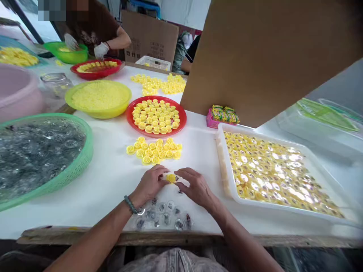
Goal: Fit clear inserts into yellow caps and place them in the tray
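Note:
My left hand [151, 183], with a beaded bracelet on its wrist, pinches a small round yellow plastic piece [171, 178] between thumb and fingers. Facing it, my right hand [197, 189] grips a clear round cap with a dark print [176, 178], right against the yellow piece. Whether the two are joined I cannot tell. Below my hands lie several loose clear caps [166, 218] with dark prints. Just beyond them is a loose group of yellow pieces [155, 150] on the white table [110, 181].
At right stands a white tray [227, 170] of shiny capped yellow pieces, by a pink box [211, 120] and leaning cardboard [255, 56]. A red plate [183, 121], yellow bowl [99, 114] and green basket [87, 151] stand ahead and left. A gloved co-worker [93, 26] works behind.

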